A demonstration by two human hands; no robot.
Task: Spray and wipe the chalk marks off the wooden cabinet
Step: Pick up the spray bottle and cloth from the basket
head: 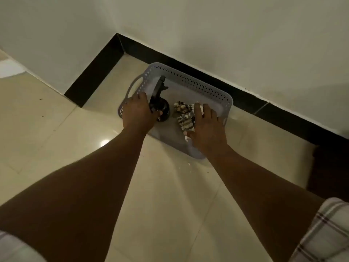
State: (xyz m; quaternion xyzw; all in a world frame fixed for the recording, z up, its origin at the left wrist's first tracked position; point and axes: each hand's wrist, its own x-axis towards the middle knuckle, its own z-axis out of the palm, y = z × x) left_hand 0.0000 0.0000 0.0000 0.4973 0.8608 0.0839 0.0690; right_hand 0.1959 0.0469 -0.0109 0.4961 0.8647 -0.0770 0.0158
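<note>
A grey plastic basket stands on the tiled floor against the wall. Inside it on the left is a dark spray bottle, and my left hand is wrapped around its neck. On the right of the basket lies a crumpled patterned cloth. My right hand rests on the cloth with the fingers spread over it; whether it grips the cloth is unclear. A dark wooden corner at the right edge may be the cabinet; no chalk marks show.
A white wall with a black skirting runs behind the basket and turns a corner at the left. Glossy cream floor tiles stretch toward me. Checked fabric shows at the bottom right.
</note>
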